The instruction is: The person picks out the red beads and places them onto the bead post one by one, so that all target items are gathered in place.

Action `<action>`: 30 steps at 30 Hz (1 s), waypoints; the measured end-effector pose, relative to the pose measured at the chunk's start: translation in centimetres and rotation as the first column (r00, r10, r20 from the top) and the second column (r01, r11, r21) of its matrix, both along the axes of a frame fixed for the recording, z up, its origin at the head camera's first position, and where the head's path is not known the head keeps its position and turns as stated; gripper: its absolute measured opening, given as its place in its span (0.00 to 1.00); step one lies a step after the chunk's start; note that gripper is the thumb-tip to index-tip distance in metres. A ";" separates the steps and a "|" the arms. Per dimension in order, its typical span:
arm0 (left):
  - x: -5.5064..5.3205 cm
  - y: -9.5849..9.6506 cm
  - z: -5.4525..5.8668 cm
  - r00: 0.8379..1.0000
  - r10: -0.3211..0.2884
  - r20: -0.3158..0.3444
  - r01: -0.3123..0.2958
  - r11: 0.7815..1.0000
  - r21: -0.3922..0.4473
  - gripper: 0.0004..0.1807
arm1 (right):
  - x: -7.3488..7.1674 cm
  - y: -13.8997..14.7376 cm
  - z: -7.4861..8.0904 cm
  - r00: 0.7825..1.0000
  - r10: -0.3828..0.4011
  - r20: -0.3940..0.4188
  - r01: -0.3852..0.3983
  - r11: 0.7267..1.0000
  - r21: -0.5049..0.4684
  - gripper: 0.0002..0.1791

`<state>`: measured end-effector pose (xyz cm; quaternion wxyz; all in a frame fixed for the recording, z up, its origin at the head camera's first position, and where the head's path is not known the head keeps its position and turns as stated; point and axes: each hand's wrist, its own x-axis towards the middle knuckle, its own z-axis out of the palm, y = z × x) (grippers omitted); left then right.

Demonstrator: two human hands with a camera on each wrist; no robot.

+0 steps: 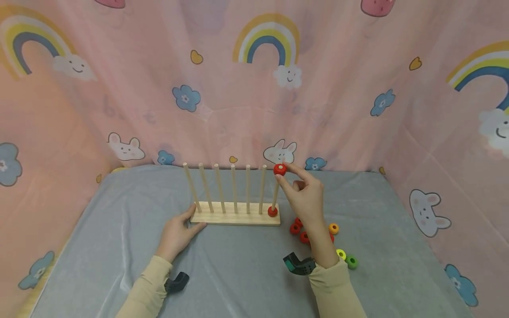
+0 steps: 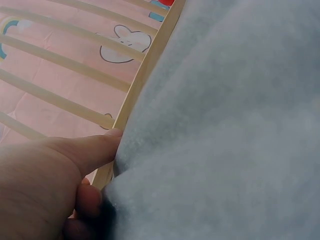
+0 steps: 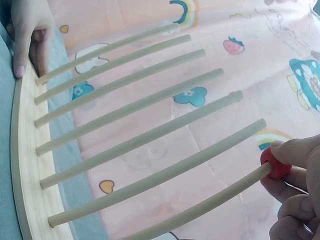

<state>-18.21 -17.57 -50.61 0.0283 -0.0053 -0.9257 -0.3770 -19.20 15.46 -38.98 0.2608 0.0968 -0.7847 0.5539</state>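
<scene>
A light wooden base [image 1: 234,218] with a row of several upright pegs [image 1: 233,190] stands on the cloth. At its left end my left hand [image 1: 176,236] grips the board, thumb along the front edge in the left wrist view. My right hand [image 1: 305,196] pinches a red bead [image 1: 280,169] between thumb and fingers at the top of the rightmost peg. In the right wrist view the tip of that peg meets the hole of the red bead [image 3: 275,161]. Another red bead [image 1: 272,211] sits at the foot of the same peg. The other pegs are bare.
Loose red beads [image 1: 295,229], an orange bead [image 1: 333,228], a yellow bead [image 1: 340,254] and a green bead [image 1: 351,261] lie right of the base, partly behind my right forearm. Grey cloth [image 1: 238,274] covers the table, and a pink patterned curtain [image 1: 222,128] hangs behind.
</scene>
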 end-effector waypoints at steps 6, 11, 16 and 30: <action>0.1 0.0 0.0 1.000 0.004 0.005 -0.004 1.000 -0.005 0.42 | 0.0 0.0 0.0 1.000 0.005 0.008 -0.005 1.000 -0.019 0.21; 0.1 0.0 -0.1 1.000 0.001 0.006 -0.001 1.000 -0.002 0.42 | 0.0 0.0 0.0 1.000 0.009 0.004 -0.009 1.000 -0.019 0.21; 0.1 0.0 -0.1 1.000 0.001 0.017 -0.001 1.000 0.009 0.42 | 0.1 0.0 0.0 1.000 0.009 0.011 -0.009 1.000 -0.021 0.21; -0.1 0.0 0.0 1.000 0.003 0.010 -0.003 1.000 0.006 0.42 | 0.0 0.1 0.1 1.000 0.018 0.008 -0.018 0.999 -0.029 0.19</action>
